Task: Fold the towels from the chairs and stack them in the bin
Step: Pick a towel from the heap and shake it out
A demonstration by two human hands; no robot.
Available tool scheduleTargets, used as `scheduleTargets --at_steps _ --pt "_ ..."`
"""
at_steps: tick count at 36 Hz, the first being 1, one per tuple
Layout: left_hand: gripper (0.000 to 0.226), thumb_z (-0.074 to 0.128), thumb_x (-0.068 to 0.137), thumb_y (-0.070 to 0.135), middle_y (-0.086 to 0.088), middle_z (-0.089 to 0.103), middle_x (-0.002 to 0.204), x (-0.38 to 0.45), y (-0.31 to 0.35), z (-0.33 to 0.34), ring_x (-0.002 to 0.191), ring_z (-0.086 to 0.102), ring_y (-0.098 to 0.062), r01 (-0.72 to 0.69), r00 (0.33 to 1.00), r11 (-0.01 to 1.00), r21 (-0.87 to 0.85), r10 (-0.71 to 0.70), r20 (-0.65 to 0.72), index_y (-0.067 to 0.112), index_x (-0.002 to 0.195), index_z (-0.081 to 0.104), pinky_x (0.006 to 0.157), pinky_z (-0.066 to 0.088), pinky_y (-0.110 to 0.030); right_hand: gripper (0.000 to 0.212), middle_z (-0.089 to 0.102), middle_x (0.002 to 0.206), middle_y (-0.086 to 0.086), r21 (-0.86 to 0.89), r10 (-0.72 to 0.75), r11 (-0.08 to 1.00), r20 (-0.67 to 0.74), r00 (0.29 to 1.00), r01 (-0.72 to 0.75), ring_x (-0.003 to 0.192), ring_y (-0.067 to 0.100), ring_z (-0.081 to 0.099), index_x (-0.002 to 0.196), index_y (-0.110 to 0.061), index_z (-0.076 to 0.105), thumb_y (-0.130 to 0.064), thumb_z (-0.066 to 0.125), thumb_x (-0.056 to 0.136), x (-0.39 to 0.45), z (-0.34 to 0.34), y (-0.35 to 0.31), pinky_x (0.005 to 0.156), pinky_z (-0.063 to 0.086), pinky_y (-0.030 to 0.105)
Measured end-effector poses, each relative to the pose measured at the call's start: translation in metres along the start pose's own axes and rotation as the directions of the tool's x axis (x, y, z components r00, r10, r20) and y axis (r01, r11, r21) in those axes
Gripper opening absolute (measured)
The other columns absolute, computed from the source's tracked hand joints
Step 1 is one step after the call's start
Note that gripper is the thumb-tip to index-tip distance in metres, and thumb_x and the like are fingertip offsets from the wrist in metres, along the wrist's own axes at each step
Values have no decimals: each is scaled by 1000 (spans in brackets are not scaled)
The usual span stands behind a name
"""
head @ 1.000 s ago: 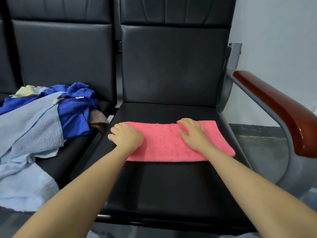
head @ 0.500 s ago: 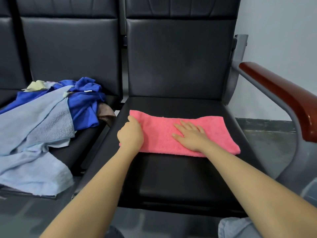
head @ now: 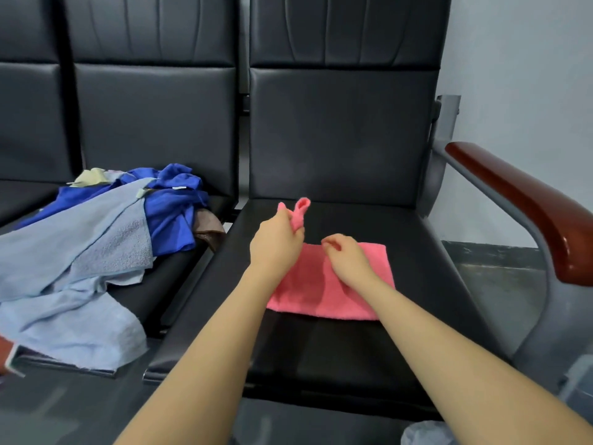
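1. Head view, the towel: I see the pink towel (head: 333, 284) lying on the seat of the right-hand chair (head: 353, 354), already narrowed to a strip. Its left end is lifted off the seat and stands up above my left hand (head: 276, 245).
2. Head view, the grips: my left hand has its fingers curled round that raised end, with a loop of cloth poking out above the knuckles. My right hand (head: 348, 260) sits over the middle of the towel with fingers bent. I cannot tell whether they pinch the cloth or only hover against it.
3. Head view, what waits: on the neighbouring chair (head: 179, 277) lies a heap of unfolded cloths: a light blue towel (head: 73, 271) spilling over the seat's front edge, a dark blue one (head: 170, 216) behind it, a brown scrap (head: 207, 228) and a pale piece (head: 91, 176) at the back.
4. Progress, as I judge it: this towel is mid-fold, with the cross fold in hand. The heap is untouched, and no bin shows in the view, so stacking is all still ahead.
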State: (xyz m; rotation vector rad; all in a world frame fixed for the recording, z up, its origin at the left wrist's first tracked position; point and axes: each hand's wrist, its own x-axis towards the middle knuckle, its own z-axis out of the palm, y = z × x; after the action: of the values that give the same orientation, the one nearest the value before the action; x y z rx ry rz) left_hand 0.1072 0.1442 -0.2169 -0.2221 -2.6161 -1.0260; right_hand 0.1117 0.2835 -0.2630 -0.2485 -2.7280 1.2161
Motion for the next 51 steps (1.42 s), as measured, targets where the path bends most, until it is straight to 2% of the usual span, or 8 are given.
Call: scheduleTargets --at_steps 7,11,18,22,25,35,44,51 --pt "19 44 92 33 8 63 80 -15 41 34 72 59 -14 -16 997 982 -187 30 72 18 85 55 52 37 -25 32 63 114 2 -156 119 977 -150 981 -143 116 28 49 105 -17 64 -32 35 100 -15 -45 26 96 29 39" --pt "24 48 95 36 4 63 80 -24 64 61 75 61 -13 53 941 970 -238 31 337 18 85 59 62 47 -23 42 64 112 7 -85 228 965 -203 952 -250 116 29 50 103 -13 64 -36 30 102 -17 -63 37 98 27 40" --pt "19 37 95 13 -14 60 111 -26 44 73 102 57 -31 32 966 988 152 -69 250 3 103 52 79 42 -34 38 58 88 0 -287 220 921 -174 960 -263 105 28 54 66 -25 43 -47 35 96 -21 -64 52 92 29 42" --pt "28 42 91 15 -12 45 124 -26 25 73 113 43 -29 107 971 895 433 -187 148 5 118 45 90 34 -33 35 58 113 5 -341 222 898 -192 956 -277 114 30 50 106 -19 56 -48 42 93 -19 -60 46 98 29 45" --pt "33 43 93 23 -11 45 125 -24 13 75 113 44 -27 155 958 863 482 -250 140 5 120 44 92 34 -32 56 45 135 10 -403 268 857 -182 946 -321 126 33 40 138 -17 39 -50 44 94 -22 -58 44 105 26 47" --pt "51 42 96 46 -12 53 124 -21 2 76 115 50 -30 172 943 843 509 -290 161 2 121 47 96 34 -36 76 43 135 1 -389 -1 917 -231 973 -91 121 24 39 151 -31 9 -9 49 91 -18 -41 40 100 25 41" --pt "43 38 99 41 -12 52 125 -20 0 71 109 58 -29 125 953 880 457 -236 193 5 122 39 89 38 -36 72 48 127 15 -587 197 715 -350 916 -379 117 30 43 125 -3 48 -65 36 91 -18 -42 47 98 31 39" --pt "39 39 100 37 -10 49 122 -20 -3 72 103 59 -29 117 956 909 400 -212 203 5 121 38 74 45 -37 71 48 130 15 -589 319 706 -229 920 -392 121 30 41 125 -7 53 -66 32 92 -14 -43 41 101 29 39"
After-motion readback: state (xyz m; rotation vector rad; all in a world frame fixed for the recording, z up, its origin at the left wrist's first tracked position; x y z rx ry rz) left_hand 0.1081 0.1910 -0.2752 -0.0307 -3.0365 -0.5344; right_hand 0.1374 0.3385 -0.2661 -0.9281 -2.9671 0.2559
